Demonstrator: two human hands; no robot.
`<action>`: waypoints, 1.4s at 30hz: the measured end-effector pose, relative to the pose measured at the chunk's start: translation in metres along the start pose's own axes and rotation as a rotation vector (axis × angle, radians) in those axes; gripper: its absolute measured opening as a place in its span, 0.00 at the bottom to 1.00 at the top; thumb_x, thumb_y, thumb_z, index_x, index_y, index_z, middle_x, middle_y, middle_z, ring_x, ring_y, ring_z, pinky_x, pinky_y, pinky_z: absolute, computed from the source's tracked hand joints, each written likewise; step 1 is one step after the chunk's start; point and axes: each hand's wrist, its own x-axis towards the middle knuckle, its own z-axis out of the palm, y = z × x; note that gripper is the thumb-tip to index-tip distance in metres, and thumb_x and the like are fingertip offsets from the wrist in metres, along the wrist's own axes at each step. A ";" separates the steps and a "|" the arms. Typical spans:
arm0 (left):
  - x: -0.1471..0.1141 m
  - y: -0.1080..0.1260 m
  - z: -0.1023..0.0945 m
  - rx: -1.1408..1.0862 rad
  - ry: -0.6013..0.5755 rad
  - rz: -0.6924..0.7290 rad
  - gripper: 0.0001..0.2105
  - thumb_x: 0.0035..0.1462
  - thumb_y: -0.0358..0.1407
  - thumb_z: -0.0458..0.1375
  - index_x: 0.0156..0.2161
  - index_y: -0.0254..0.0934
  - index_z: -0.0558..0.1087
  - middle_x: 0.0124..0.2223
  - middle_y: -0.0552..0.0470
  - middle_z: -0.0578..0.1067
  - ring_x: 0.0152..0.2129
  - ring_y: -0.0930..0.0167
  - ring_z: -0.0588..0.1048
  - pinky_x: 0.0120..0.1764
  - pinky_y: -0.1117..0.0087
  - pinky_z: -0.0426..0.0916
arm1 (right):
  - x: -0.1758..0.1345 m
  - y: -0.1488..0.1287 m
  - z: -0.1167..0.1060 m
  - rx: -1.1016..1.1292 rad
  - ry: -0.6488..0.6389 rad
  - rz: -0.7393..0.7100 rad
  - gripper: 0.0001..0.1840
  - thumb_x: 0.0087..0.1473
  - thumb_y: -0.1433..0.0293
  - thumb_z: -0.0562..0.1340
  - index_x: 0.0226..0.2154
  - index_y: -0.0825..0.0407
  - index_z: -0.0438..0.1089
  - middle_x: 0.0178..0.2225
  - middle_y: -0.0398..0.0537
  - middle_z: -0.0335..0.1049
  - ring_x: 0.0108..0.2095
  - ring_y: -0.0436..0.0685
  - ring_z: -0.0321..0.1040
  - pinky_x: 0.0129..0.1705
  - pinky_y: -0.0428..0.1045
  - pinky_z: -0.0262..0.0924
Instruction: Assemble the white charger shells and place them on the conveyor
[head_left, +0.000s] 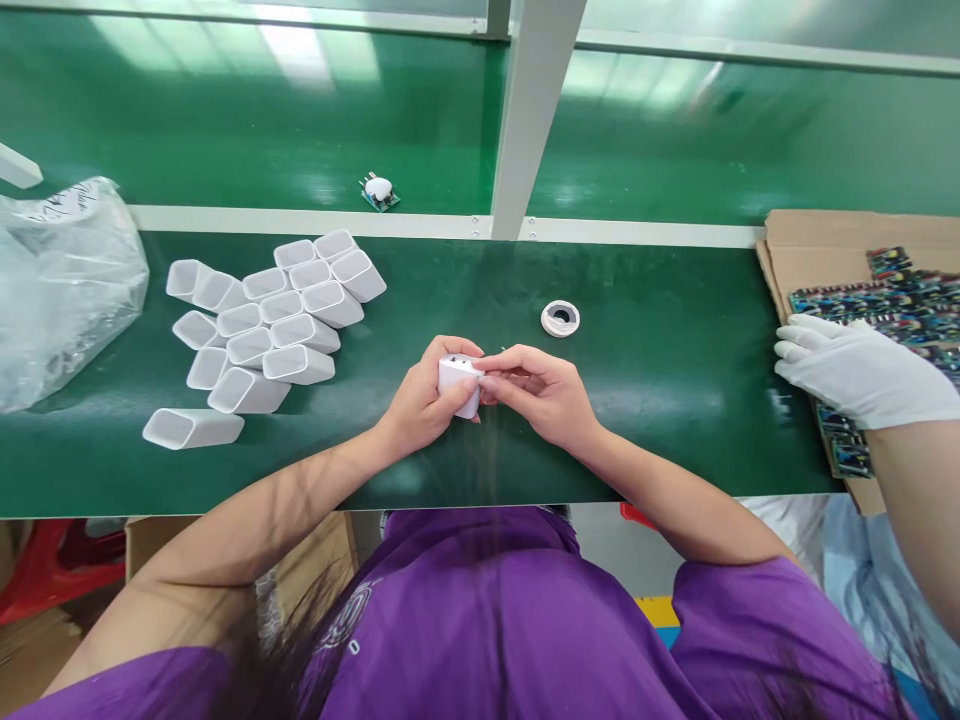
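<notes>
Over the middle of the bench, my left hand (424, 400) is closed around a white plastic charger housing (456, 374). Small dark openings show on the housing's upper end. My right hand (541, 392) is closed in a pinch at the housing's right edge, thumb and forefinger touching it. Whether a small part sits between those fingertips is hidden. Left of my hands stands a cluster of open, hollow white plastic shells (281, 305). One separate white shell (193, 428) lies on its side nearer the front edge.
A roll of white tape (560, 318) lies beyond my right hand. At right, a co-worker's gloved hand (862, 370) reaches over circuit boards on cardboard (817, 235). A clear plastic bag (71, 300) rests at left. A small circuit board (379, 192) sits by the back rail (315, 220).
</notes>
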 end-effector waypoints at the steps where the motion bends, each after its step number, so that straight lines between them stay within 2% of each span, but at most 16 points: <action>1: 0.000 0.000 0.000 0.012 0.003 0.003 0.19 0.56 0.49 0.59 0.44 0.38 0.64 0.31 0.54 0.75 0.21 0.73 0.76 0.22 0.73 0.72 | 0.000 0.000 0.000 -0.004 0.003 -0.001 0.14 0.54 0.59 0.66 0.39 0.52 0.74 0.32 0.43 0.74 0.30 0.49 0.75 0.36 0.47 0.75; 6: -0.001 -0.001 -0.001 0.083 0.053 0.033 0.17 0.55 0.47 0.60 0.42 0.38 0.66 0.33 0.54 0.75 0.19 0.74 0.75 0.21 0.75 0.70 | -0.002 -0.002 0.001 0.006 -0.006 0.001 0.13 0.54 0.61 0.67 0.38 0.52 0.75 0.34 0.43 0.75 0.31 0.49 0.75 0.36 0.47 0.75; 12: -0.002 0.002 -0.001 0.203 0.083 0.021 0.13 0.53 0.43 0.60 0.40 0.38 0.67 0.25 0.57 0.74 0.16 0.74 0.74 0.19 0.75 0.66 | -0.003 -0.002 0.002 0.003 0.014 -0.035 0.11 0.53 0.63 0.67 0.36 0.52 0.76 0.34 0.45 0.73 0.33 0.50 0.74 0.36 0.47 0.75; 15: -0.002 0.004 -0.001 0.283 0.110 0.061 0.13 0.51 0.42 0.59 0.39 0.39 0.67 0.26 0.57 0.74 0.15 0.74 0.73 0.20 0.74 0.65 | -0.004 -0.001 0.002 -0.020 0.026 -0.045 0.10 0.53 0.63 0.67 0.36 0.51 0.77 0.33 0.44 0.73 0.33 0.50 0.73 0.35 0.46 0.75; 19: -0.001 -0.001 -0.003 0.436 0.168 0.183 0.13 0.51 0.42 0.59 0.40 0.39 0.68 0.32 0.54 0.76 0.22 0.73 0.73 0.25 0.73 0.66 | -0.004 0.001 0.002 -0.068 0.031 -0.097 0.06 0.55 0.67 0.66 0.37 0.49 0.77 0.34 0.43 0.73 0.34 0.49 0.73 0.35 0.45 0.74; 22: 0.001 -0.005 -0.006 0.501 0.190 0.345 0.14 0.52 0.41 0.61 0.43 0.39 0.68 0.37 0.52 0.76 0.28 0.72 0.75 0.31 0.71 0.69 | -0.004 0.004 0.002 -0.118 0.039 -0.184 0.07 0.57 0.68 0.64 0.39 0.48 0.76 0.35 0.43 0.73 0.35 0.48 0.72 0.34 0.43 0.72; 26: 0.004 -0.006 -0.011 0.495 0.211 0.466 0.23 0.53 0.41 0.63 0.53 0.39 0.64 0.45 0.47 0.76 0.39 0.68 0.76 0.41 0.67 0.71 | -0.001 0.007 0.000 -0.099 0.041 -0.219 0.19 0.58 0.66 0.62 0.53 0.46 0.66 0.35 0.43 0.71 0.36 0.49 0.71 0.38 0.46 0.72; 29: 0.006 -0.002 -0.014 0.532 0.243 0.530 0.20 0.53 0.39 0.64 0.50 0.40 0.66 0.47 0.47 0.76 0.45 0.65 0.74 0.47 0.63 0.70 | 0.002 0.009 -0.003 -0.160 0.049 -0.209 0.22 0.56 0.65 0.64 0.53 0.46 0.62 0.42 0.46 0.68 0.42 0.51 0.70 0.42 0.48 0.72; 33: 0.007 0.005 -0.013 0.608 0.279 0.663 0.16 0.51 0.35 0.66 0.45 0.42 0.68 0.44 0.50 0.78 0.43 0.66 0.74 0.46 0.62 0.69 | 0.006 0.011 -0.004 -0.269 0.023 -0.195 0.18 0.55 0.67 0.65 0.48 0.46 0.64 0.51 0.49 0.63 0.49 0.54 0.66 0.46 0.51 0.71; 36: 0.006 0.005 -0.011 0.509 0.253 0.586 0.16 0.50 0.35 0.66 0.43 0.41 0.68 0.44 0.49 0.77 0.42 0.67 0.74 0.44 0.64 0.69 | 0.006 0.012 -0.004 -0.305 -0.001 -0.191 0.20 0.55 0.69 0.64 0.49 0.46 0.62 0.53 0.50 0.63 0.52 0.54 0.65 0.47 0.51 0.70; 38: 0.006 0.004 -0.009 0.316 0.233 0.446 0.16 0.51 0.38 0.66 0.43 0.40 0.67 0.45 0.48 0.76 0.43 0.67 0.75 0.43 0.65 0.71 | 0.005 0.012 -0.004 -0.365 0.015 -0.225 0.21 0.55 0.69 0.65 0.50 0.46 0.62 0.53 0.51 0.64 0.53 0.55 0.65 0.47 0.52 0.70; 42: 0.009 0.005 -0.007 -0.067 0.209 0.207 0.20 0.48 0.43 0.68 0.40 0.38 0.66 0.42 0.49 0.75 0.42 0.68 0.75 0.41 0.68 0.73 | 0.003 0.013 -0.004 -0.532 0.079 -0.393 0.24 0.53 0.69 0.66 0.52 0.45 0.61 0.52 0.52 0.65 0.52 0.58 0.65 0.44 0.53 0.72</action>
